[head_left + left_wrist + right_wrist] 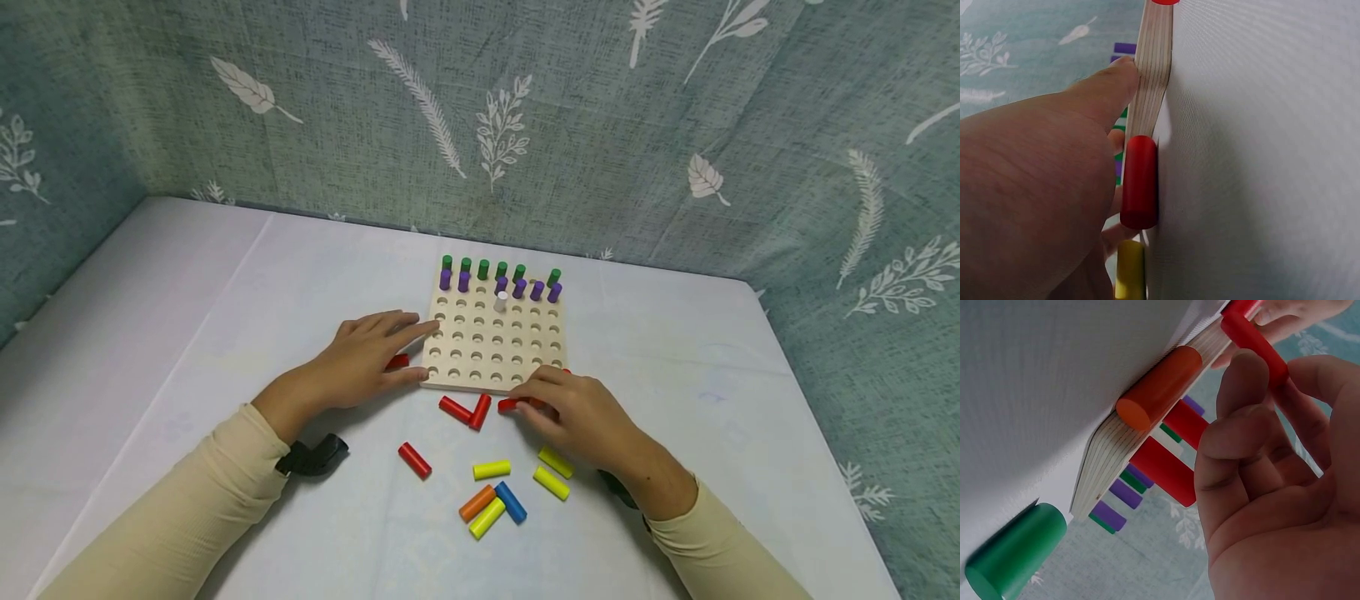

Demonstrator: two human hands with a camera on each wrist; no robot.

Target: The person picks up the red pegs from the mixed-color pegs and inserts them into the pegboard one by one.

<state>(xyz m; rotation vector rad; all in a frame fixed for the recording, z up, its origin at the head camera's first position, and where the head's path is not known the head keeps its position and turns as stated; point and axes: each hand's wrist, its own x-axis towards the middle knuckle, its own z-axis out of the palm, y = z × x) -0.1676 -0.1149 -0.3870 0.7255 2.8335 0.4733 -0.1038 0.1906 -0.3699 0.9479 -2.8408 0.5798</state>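
A wooden pegboard (467, 386) with rows of round holes lies flat on the table. Green pegs (483, 269) stand along its back row, purple pegs (537, 290) in the row before them, and one white peg (501, 302) in front of those. My left hand (362, 360) rests at the board's left edge, fingers extended; a red peg (1140, 181) lies beneath it. At the front right, my right hand (581, 412) pinches a red peg (1257, 347) between thumb and fingertips. The right wrist view shows two red pegs (1163, 472) standing up from the board beside that hand.
Loose red pegs (415, 460) lie before the board. Nearer me are several yellow pegs (491, 470), an orange peg (477, 503) and a blue peg (512, 502). In the right wrist view, another orange peg (1160, 387) and a green peg (1016, 553) lie by the board.
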